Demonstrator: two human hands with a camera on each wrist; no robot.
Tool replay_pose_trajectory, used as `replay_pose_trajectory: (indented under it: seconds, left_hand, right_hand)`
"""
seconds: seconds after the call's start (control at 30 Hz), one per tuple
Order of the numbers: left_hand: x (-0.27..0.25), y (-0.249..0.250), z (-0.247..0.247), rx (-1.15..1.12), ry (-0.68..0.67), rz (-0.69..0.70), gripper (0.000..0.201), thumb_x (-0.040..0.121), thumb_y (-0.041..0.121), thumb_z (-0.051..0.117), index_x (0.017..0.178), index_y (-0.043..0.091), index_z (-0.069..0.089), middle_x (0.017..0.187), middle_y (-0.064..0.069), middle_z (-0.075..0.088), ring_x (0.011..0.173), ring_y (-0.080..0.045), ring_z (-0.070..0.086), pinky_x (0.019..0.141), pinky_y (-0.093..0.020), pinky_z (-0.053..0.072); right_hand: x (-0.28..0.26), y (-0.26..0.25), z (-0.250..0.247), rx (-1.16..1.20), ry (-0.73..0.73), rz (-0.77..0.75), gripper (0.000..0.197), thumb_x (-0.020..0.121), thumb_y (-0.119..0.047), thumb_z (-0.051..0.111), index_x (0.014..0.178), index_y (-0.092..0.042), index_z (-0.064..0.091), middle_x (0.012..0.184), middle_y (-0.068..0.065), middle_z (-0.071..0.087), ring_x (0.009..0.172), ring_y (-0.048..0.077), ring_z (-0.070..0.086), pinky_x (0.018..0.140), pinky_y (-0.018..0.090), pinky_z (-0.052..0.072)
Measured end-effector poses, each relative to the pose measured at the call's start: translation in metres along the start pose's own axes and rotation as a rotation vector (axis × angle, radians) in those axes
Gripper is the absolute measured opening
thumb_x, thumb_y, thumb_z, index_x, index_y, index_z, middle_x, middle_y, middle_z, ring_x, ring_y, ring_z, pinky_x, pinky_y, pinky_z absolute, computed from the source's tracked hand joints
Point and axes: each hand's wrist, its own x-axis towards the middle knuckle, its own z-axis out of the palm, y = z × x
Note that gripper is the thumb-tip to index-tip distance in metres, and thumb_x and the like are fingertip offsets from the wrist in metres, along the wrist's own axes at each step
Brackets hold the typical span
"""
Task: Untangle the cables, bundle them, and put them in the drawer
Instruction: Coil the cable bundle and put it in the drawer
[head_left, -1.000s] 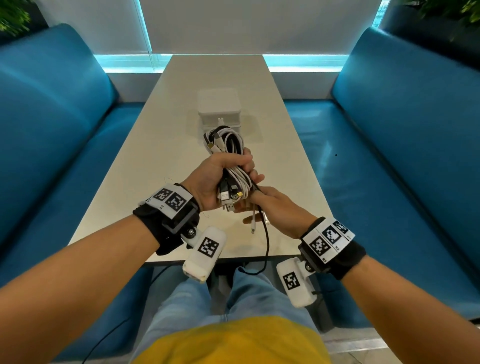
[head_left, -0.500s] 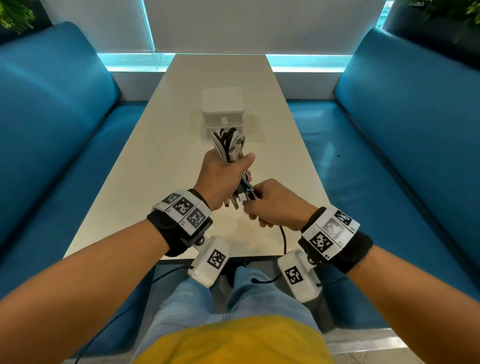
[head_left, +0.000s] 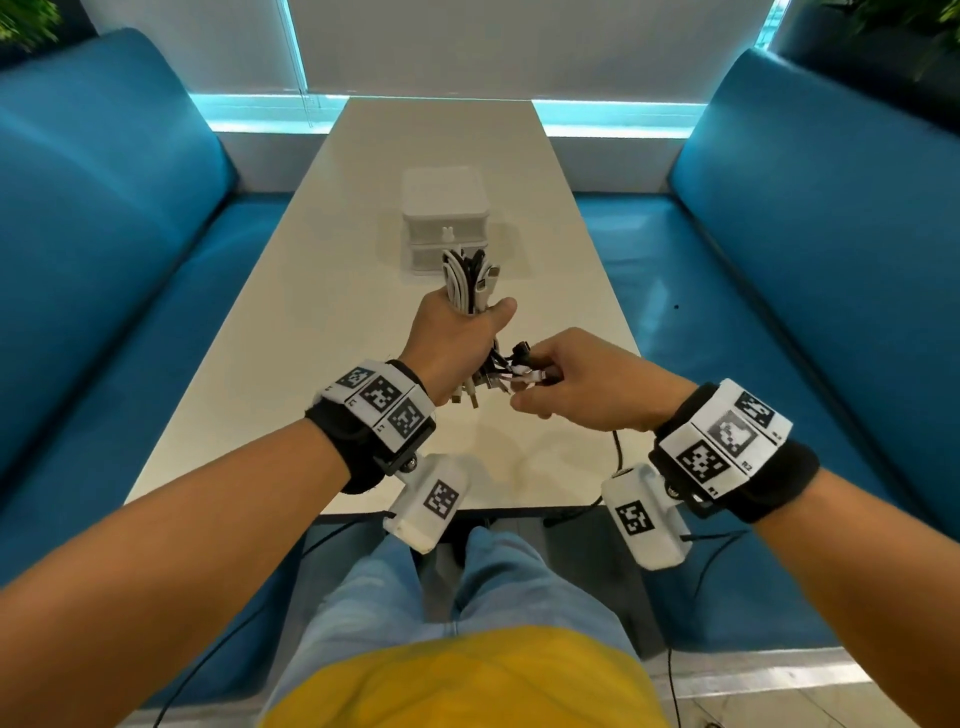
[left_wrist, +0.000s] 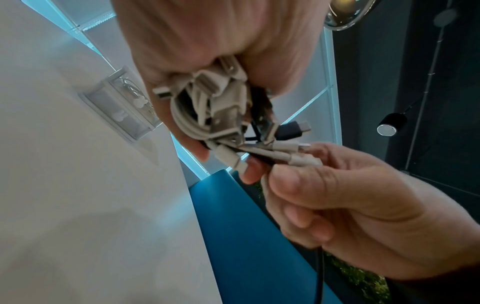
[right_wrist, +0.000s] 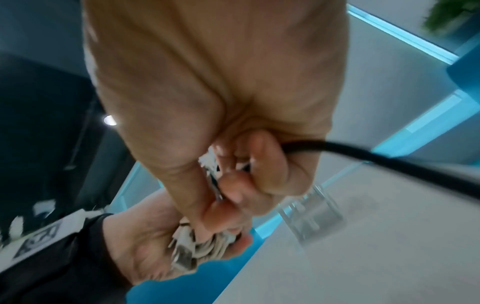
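My left hand (head_left: 457, 343) grips a bundle of white and black cables (head_left: 470, 280) upright above the table; looped ends stick out above the fist and plugs (left_wrist: 226, 115) hang below it. My right hand (head_left: 566, 382) pinches a few white cable ends (left_wrist: 293, 154) that lead out of the bundle's lower end, just right of the left hand. A black cable (right_wrist: 389, 160) runs from the right fist down past the table edge. The small white drawer box (head_left: 445, 223) stands behind the bundle, its drawers closed.
The long white table (head_left: 332, 332) runs away from me between two blue benches (head_left: 104, 260) (head_left: 810, 270). A window wall closes the far end. My knees are under the table's near edge.
The left hand has turned the bundle upright and lifted it a little farther away. The right hand has moved to the right, pulling cable ends out sideways from the bundle's lower end.
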Motion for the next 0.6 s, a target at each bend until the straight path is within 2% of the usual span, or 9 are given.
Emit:
replay_pose_trajectory:
  seconds: [0.1,0.2,0.27,0.37,0.43,0.5,0.57,0.6]
  left_hand:
    - [0.0,0.0,-0.001,0.048,-0.025,-0.021,0.029,0.086,0.028,0.066,0.07,0.014,0.048,0.055,0.002,0.045,0.048,-0.013,0.044,0.052,-0.024,0.041]
    - [0.002,0.007,-0.006,-0.003,-0.121,-0.141,0.028,0.086,0.033,0.068,0.078,0.01,0.055,0.067,-0.01,0.054,0.058,-0.025,0.058,0.055,-0.032,0.054]
    - [0.001,0.013,-0.01,-0.023,-0.201,-0.219,0.034,0.086,0.04,0.068,0.088,0.007,0.061,0.077,-0.015,0.061,0.06,-0.027,0.064,0.053,-0.035,0.058]
    - [0.0,0.014,-0.014,0.056,-0.27,-0.243,0.042,0.086,0.051,0.063,0.09,0.009,0.061,0.072,-0.012,0.062,0.043,-0.017,0.061,0.04,-0.021,0.047]
    - [0.002,0.008,-0.016,0.068,-0.323,-0.268,0.054,0.082,0.063,0.06,0.09,0.01,0.061,0.071,-0.012,0.064,0.047,-0.02,0.062,0.045,-0.022,0.045]
    - [0.002,0.004,-0.019,0.06,-0.396,-0.308,0.081,0.066,0.082,0.057,0.093,0.006,0.061,0.075,-0.017,0.069,0.064,-0.03,0.067,0.059,-0.031,0.046]
    - [0.001,0.0,-0.021,0.077,-0.472,-0.335,0.104,0.049,0.094,0.053,0.097,0.002,0.063,0.079,-0.022,0.071,0.075,-0.038,0.066,0.066,-0.041,0.042]
    - [0.001,-0.001,-0.021,0.076,-0.511,-0.333,0.105,0.047,0.095,0.052,0.095,0.002,0.064,0.077,-0.022,0.07,0.074,-0.038,0.065,0.066,-0.042,0.042]
  right_hand:
    - [0.0,-0.007,-0.01,-0.176,0.069,-0.035,0.025,0.091,-0.029,0.062,0.068,-0.021,0.062,0.06,-0.006,0.065,0.043,-0.001,0.05,0.045,0.01,0.035]
    - [0.0,-0.013,-0.018,-0.205,0.108,-0.076,0.026,0.089,-0.033,0.065,0.065,-0.022,0.063,0.058,-0.007,0.065,0.046,-0.001,0.052,0.047,0.009,0.038]
    - [-0.001,-0.013,-0.019,-0.172,0.153,-0.096,0.026,0.088,-0.035,0.067,0.064,-0.023,0.064,0.058,-0.006,0.064,0.046,0.0,0.051,0.047,0.009,0.037]
    - [-0.001,-0.009,-0.019,-0.105,0.248,-0.102,0.021,0.082,-0.036,0.073,0.065,-0.025,0.069,0.058,-0.007,0.065,0.051,0.001,0.054,0.05,0.01,0.039]
    - [0.0,-0.007,-0.017,-0.063,0.296,-0.098,0.017,0.078,-0.035,0.077,0.067,-0.024,0.072,0.06,-0.007,0.066,0.056,0.003,0.057,0.055,0.015,0.045]
    - [0.002,-0.004,-0.016,-0.019,0.312,-0.092,0.017,0.078,-0.033,0.078,0.069,-0.02,0.073,0.062,-0.006,0.067,0.058,0.003,0.059,0.059,0.018,0.048]
    - [0.003,-0.003,-0.016,0.035,0.263,-0.071,0.016,0.079,-0.029,0.078,0.074,-0.015,0.074,0.063,-0.005,0.068,0.056,0.002,0.058,0.06,0.018,0.048]
    - [0.004,-0.002,-0.017,0.077,0.225,-0.05,0.015,0.08,-0.026,0.077,0.076,-0.011,0.074,0.062,-0.004,0.067,0.053,0.001,0.055,0.057,0.017,0.046]
